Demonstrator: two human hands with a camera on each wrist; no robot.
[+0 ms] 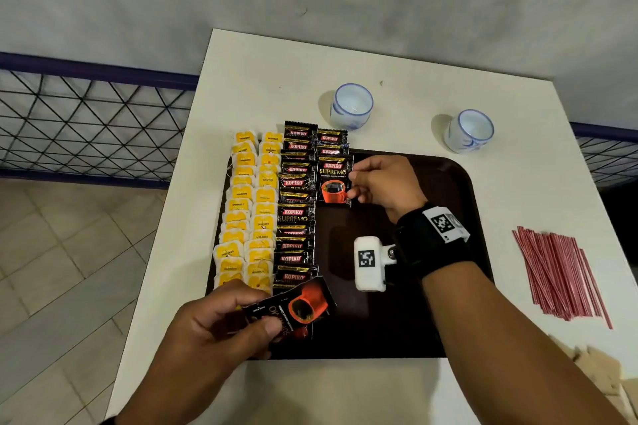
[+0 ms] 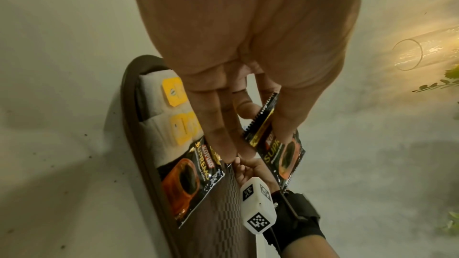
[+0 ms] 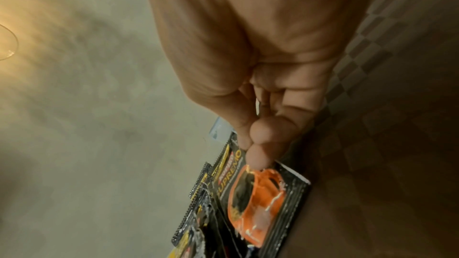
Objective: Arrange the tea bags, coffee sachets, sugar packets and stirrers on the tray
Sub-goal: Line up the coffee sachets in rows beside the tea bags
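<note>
A dark brown tray (image 1: 445,190) lies on the white table. Two columns of yellow tea bags (image 1: 247,207) fill its left side, and a column of black coffee sachets (image 1: 297,203) runs beside them. My right hand (image 1: 379,183) pinches the right edge of a coffee sachet (image 1: 334,179) lying at the top of a second column; the same sachet (image 3: 258,199) shows in the right wrist view. My left hand (image 1: 221,317) grips a small stack of coffee sachets (image 1: 293,307) over the tray's near left corner, with thumb on top; those sachets (image 2: 278,150) appear in the left wrist view.
Red stirrers (image 1: 559,272) lie in a bundle on the table right of the tray. Two white and blue cups (image 1: 352,105) (image 1: 469,129) stand behind the tray. Pale packets (image 1: 600,373) sit at the table's near right corner. The table's left edge drops to a tiled floor.
</note>
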